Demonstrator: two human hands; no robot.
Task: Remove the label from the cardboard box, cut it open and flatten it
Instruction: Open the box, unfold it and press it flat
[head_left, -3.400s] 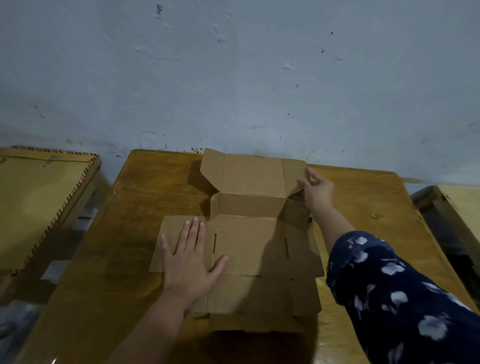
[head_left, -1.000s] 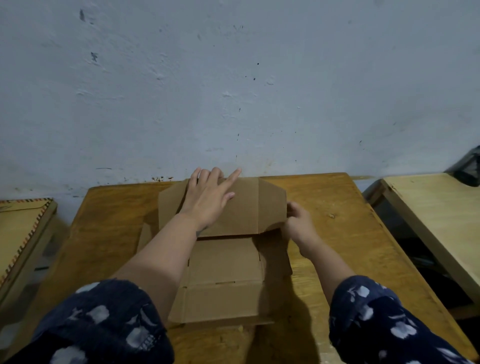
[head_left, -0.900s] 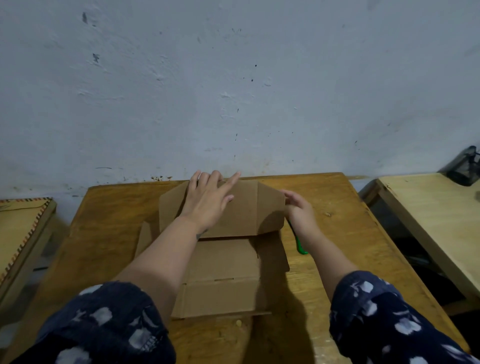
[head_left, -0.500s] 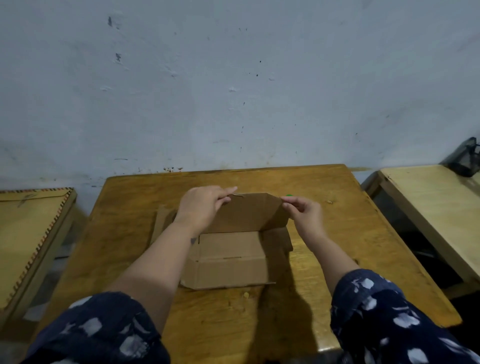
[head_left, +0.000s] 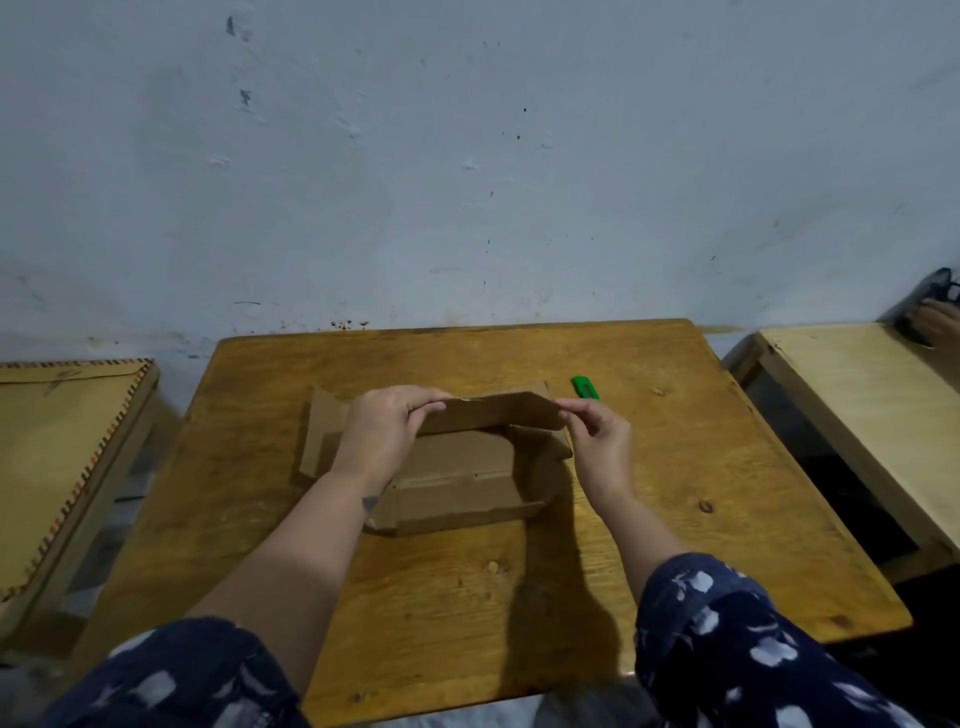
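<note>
The opened brown cardboard box lies on the wooden table, partly unfolded. Its far panel is lifted and tilted toward me. My left hand pinches the left part of that panel's top edge. At the panel's right corner my right hand grips it with fingertips. One side flap lies flat at the left. A green cutter rests on the table just beyond my right hand. I see no label.
A pale wooden table stands to the right, with a dark object at its far corner. A low table with a patterned edge stands at the left. The wall runs behind the table.
Both hands left the flattened far panel and now lift it by its top edge, folding it toward me. The green cutter has come into view behind my right hand.
</note>
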